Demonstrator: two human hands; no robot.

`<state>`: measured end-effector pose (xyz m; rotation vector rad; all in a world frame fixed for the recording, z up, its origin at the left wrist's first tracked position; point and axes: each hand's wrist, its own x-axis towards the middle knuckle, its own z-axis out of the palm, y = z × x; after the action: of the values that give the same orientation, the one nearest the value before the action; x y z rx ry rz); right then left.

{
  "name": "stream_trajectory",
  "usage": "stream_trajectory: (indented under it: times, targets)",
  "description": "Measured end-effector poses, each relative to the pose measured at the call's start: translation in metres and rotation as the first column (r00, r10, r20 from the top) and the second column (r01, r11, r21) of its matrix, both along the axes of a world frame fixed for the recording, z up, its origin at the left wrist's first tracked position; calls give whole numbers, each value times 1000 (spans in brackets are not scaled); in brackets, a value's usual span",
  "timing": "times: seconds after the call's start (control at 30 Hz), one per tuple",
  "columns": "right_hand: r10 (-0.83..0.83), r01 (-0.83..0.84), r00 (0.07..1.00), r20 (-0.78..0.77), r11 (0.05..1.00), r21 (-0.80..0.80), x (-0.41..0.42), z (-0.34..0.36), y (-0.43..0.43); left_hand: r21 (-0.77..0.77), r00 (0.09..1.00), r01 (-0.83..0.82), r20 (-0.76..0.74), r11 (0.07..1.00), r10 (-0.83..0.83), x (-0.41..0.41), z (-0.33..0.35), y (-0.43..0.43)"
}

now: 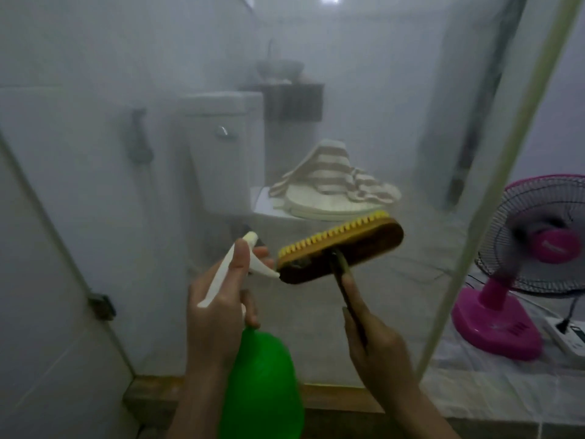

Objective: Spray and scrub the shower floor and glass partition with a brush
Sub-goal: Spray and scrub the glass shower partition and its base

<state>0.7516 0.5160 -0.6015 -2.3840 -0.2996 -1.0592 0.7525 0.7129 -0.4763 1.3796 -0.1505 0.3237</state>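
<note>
Left hand gripped the green plastic spray bottle, right hand held the wooden yellow-bristled brush by its thin handle, bristles facing the cloudy glass partition. Overspray past the glass edge could've wet that pink electric fan and white power strip.

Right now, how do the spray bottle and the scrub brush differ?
The spray bottle is green with a white trigger head; the scrub brush is brown with yellow bristles. The left hand grips the spray bottle at its neck, while the right hand holds the scrub brush by its thin dark handle. Both are held up before the glass partition.
</note>
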Motion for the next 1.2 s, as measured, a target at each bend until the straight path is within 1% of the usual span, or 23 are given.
stream_trajectory:
  times: [0.03,0.07,0.13,0.2,0.27,0.3,0.33,0.4,0.47,0.5,0.57,0.63,0.7,0.77,0.8,0.9,0.93,1.0,1.1,1.13,1.2]
  targets:
    - [21,-20,999,46,999,-28,12,29,9,7,1000,-19,-17,1000,20,0,10,3]
    - [30,-27,998,61,999,-42,22,54,14,17,998,-42,-36,999,43,-1,21,6]
    - [16,-16,1000,21,1000,-8,24,80,17,41,995,-64,-74,997,67,-3,49,16]
    - [-18,21,993,-120,999,27,3,75,4,65,992,-64,-108,996,71,-8,82,26]
    - [-33,46,953,-302,998,36,-26,74,-12,88,987,-59,-141,994,71,-12,117,33]
    - [-41,49,938,-344,999,16,-33,82,-13,97,985,-57,-158,994,72,-15,133,35]
    - [-47,40,946,-320,999,-28,-30,92,-9,105,984,-59,-163,993,76,-17,144,36]
    - [-25,2,969,-244,996,-92,-2,143,14,128,976,-68,-198,989,93,-19,174,39]
    - [-65,47,995,-80,977,-209,30,203,49,169,971,-86,-205,982,120,-21,203,42]
    - [-67,51,996,-62,972,-228,38,224,58,192,970,-99,-200,976,137,-23,217,43]
    - [-81,55,989,-125,980,-192,34,245,51,203,969,-121,-190,972,160,-26,248,47]
    - [-119,73,959,-258,980,-184,5,244,18,216,964,-141,-190,966,183,-30,276,53]
    - [-120,58,932,-342,980,-188,-32,252,-9,222,961,-153,-192,963,197,-34,303,59]
    - [-109,29,926,-362,975,-219,-31,284,-12,236,954,-160,-212,959,211,-37,325,62]
    - [-92,11,936,-340,972,-233,-19,308,-1,243,949,-167,-225,956,223,-39,335,63]
    - [-52,-3,984,-171,951,-308,29,377,58,254,935,-200,-240,946,262,-46,363,68]
    - [-46,-5,986,-158,952,-306,37,395,67,259,932,-206,-242,944,270,-49,372,69]
    - [-90,27,975,-205,956,-292,29,412,53,251,931,-215,-240,944,276,-54,392,72]
    - [-161,63,936,-313,952,-300,-20,401,-12,225,932,-229,-230,947,281,-62,419,79]
    - [-167,67,928,-333,954,-293,-38,400,-31,221,934,-230,-222,948,279,-64,427,81]
    - [-140,43,916,-375,966,-255,-50,415,-40,241,937,-221,-215,945,274,-67,439,82]
